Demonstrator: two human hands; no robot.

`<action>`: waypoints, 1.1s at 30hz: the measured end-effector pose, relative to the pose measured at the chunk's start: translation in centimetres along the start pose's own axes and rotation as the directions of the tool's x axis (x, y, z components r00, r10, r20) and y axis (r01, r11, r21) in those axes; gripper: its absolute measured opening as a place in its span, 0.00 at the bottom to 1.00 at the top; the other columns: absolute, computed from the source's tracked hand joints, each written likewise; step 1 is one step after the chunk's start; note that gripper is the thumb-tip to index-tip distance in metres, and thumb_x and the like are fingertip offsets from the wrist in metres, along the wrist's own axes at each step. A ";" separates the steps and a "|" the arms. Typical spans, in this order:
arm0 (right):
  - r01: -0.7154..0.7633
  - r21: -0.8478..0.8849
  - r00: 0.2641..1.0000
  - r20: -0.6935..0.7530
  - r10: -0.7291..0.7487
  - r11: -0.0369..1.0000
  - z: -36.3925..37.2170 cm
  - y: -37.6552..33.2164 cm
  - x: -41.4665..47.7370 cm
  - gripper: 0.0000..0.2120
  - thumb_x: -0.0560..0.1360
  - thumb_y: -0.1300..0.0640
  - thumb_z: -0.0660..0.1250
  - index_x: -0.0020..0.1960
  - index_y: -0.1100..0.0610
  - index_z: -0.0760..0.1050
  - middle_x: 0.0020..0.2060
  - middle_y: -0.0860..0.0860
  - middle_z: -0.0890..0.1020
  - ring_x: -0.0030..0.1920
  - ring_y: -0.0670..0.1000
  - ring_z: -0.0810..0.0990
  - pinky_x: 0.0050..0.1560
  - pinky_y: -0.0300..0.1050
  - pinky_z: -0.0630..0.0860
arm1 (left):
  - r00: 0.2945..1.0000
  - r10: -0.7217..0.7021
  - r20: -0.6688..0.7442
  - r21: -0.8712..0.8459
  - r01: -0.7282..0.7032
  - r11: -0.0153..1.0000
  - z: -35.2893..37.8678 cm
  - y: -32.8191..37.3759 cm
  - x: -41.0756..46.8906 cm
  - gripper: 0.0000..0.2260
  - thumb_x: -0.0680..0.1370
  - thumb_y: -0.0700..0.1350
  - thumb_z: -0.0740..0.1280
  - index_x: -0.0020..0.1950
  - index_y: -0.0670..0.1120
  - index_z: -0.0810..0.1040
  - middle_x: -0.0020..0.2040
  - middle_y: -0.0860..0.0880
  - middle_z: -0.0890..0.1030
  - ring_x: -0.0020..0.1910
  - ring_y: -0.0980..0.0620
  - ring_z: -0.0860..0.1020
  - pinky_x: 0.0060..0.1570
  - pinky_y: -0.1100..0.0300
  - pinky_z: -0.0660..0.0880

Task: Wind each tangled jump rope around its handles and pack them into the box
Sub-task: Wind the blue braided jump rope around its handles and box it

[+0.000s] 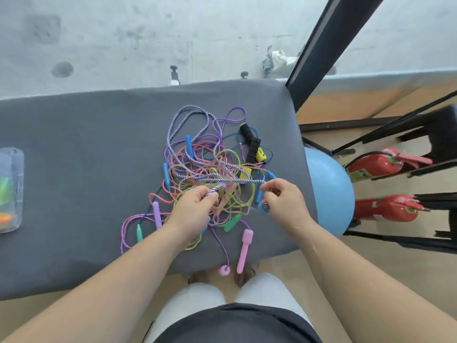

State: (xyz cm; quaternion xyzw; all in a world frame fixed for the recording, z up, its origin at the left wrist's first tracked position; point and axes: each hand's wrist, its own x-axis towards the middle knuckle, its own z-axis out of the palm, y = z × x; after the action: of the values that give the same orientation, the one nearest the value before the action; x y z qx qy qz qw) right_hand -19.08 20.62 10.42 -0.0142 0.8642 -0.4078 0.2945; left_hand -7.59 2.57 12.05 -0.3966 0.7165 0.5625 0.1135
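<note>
No text can be read: the labels on the red fire extinguishers [368,167] are there, but too small and blurred to make out.

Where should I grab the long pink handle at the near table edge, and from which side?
Pinch the pink handle by its slim shaft, from the near side: that end points toward you, clear of the tangle; the thick end joins the cord.

Pinching a striped braided rope [235,180] with left hand [195,209]; gripping it too with right hand [284,201]; above tangled ropes [210,159] on grey bench [74,144]; clear box [12,189] far left.
</note>
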 end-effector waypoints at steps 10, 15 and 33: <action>0.226 0.204 0.974 -0.052 -0.220 0.953 -6.5 -9.7 -7.4 0.16 0.76 0.67 0.64 0.42 0.49 0.83 0.28 0.44 0.79 0.29 0.46 0.72 0.33 0.36 0.71 | 0.987 0.106 -0.123 -0.331 -0.141 0.933 -7.5 7.0 -6.1 0.13 0.85 0.44 0.60 0.41 0.44 0.73 0.22 0.55 0.63 0.23 0.54 0.58 0.24 0.63 0.57; 0.341 0.413 0.940 -0.139 -0.312 0.844 -8.9 -14.1 -10.8 0.13 0.79 0.68 0.62 0.53 0.55 0.82 0.45 0.50 0.84 0.27 0.46 0.74 0.43 0.55 0.78 | 0.940 0.231 -0.251 -0.468 -0.327 0.821 -10.7 10.7 -9.4 0.13 0.86 0.42 0.57 0.42 0.45 0.72 0.24 0.53 0.61 0.23 0.55 0.57 0.27 0.59 0.52; 0.523 0.157 0.753 0.376 -0.540 0.838 -5.9 -13.0 -16.5 0.10 0.73 0.64 0.64 0.44 0.53 0.82 0.41 0.52 0.85 0.43 0.57 0.82 0.49 0.58 0.79 | 0.974 0.181 0.135 -0.509 -0.089 0.856 -3.2 10.9 -13.8 0.13 0.83 0.44 0.63 0.38 0.46 0.74 0.32 0.46 0.72 0.26 0.52 0.68 0.26 0.61 0.60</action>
State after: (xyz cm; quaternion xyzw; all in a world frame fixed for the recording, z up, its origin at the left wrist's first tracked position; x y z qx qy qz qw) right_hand -11.31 20.44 30.84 -0.3368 0.7351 -0.4808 0.3391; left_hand -5.18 6.41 29.37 -0.3090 0.5596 0.7684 0.0310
